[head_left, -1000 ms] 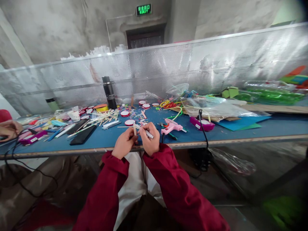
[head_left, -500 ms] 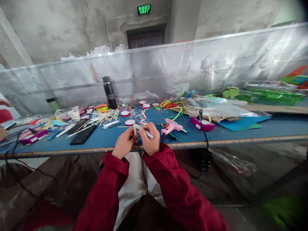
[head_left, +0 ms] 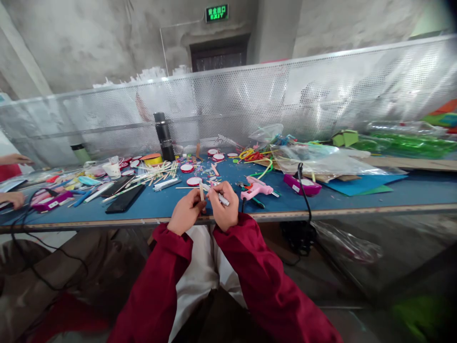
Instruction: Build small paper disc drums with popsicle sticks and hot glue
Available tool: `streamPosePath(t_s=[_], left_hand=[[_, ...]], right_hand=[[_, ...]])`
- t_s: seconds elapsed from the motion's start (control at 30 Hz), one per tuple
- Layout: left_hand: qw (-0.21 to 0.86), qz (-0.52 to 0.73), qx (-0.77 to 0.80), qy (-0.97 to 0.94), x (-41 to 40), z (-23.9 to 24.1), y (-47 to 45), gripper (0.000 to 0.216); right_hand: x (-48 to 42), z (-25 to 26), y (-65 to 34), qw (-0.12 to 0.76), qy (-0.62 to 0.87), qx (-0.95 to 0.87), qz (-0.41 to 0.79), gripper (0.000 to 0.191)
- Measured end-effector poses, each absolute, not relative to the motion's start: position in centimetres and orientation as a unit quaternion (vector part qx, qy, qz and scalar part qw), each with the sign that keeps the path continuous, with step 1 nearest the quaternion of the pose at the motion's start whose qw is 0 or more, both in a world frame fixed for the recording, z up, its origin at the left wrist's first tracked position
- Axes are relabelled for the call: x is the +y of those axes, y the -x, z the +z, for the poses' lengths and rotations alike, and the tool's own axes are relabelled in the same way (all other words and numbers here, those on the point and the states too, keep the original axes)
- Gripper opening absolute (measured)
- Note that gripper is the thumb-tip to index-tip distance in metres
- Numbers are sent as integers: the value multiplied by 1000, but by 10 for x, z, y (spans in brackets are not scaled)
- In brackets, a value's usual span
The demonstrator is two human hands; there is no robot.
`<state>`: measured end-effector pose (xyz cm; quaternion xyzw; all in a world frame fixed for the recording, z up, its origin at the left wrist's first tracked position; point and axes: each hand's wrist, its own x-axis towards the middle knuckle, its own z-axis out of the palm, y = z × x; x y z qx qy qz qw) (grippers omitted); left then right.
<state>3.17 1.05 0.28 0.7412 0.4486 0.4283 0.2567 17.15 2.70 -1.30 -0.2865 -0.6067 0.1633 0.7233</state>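
Observation:
My left hand [head_left: 186,210] is closed on a pale wooden craft stick [head_left: 202,192], held upright near the table's front edge. Close beside it, my right hand [head_left: 225,206] grips a white marker pen [head_left: 223,200], its tip end pointing toward the stick. My fingers hide whether the pen touches the wood. Just beyond the hands lies a round red-rimmed white disc [head_left: 193,181]. To the right of my right hand rests a pink glue gun [head_left: 257,188].
A black phone [head_left: 124,199], a heap of craft sticks [head_left: 160,172] and a black bottle [head_left: 163,137] are on the left. Purple box [head_left: 303,185] with a black cable, plastic bags [head_left: 321,157] and blue sheets [head_left: 360,185] lie right. Another person's hand [head_left: 14,199] is at the far left.
My hands keep nearly the same pose with stick and pen. The view has shifted slightly. At the far left, the other person's hands have come further into view.

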Motion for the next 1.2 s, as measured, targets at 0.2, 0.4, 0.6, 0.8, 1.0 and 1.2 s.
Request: streamPosePath(t_s=[0.2, 0.4, 0.6, 0.8, 1.0, 1.2], left_hand=[[251, 426, 451, -743, 9, 3, -32, 20], [251, 428, 451, -742, 10, 3, -32, 18], [253, 429, 453, -740, 10, 3, -32, 18], [256, 426, 452, -741, 9, 3, -32, 20], [251, 423, 455, -743, 9, 4, -32, 22], [256, 427, 453, -740, 10, 3, -32, 26]], right_hand=[[27, -12, -171, 727, 294, -602, 153, 15], [27, -12, -172, 726, 294, -602, 155, 15], [27, -13, -172, 725, 291, -604, 157, 16], [27, -12, -172, 727, 289, -604, 152, 17], [26, -12, -171, 727, 290, -604, 150, 16], [27, -13, -171, 723, 286, -609, 159, 16]])
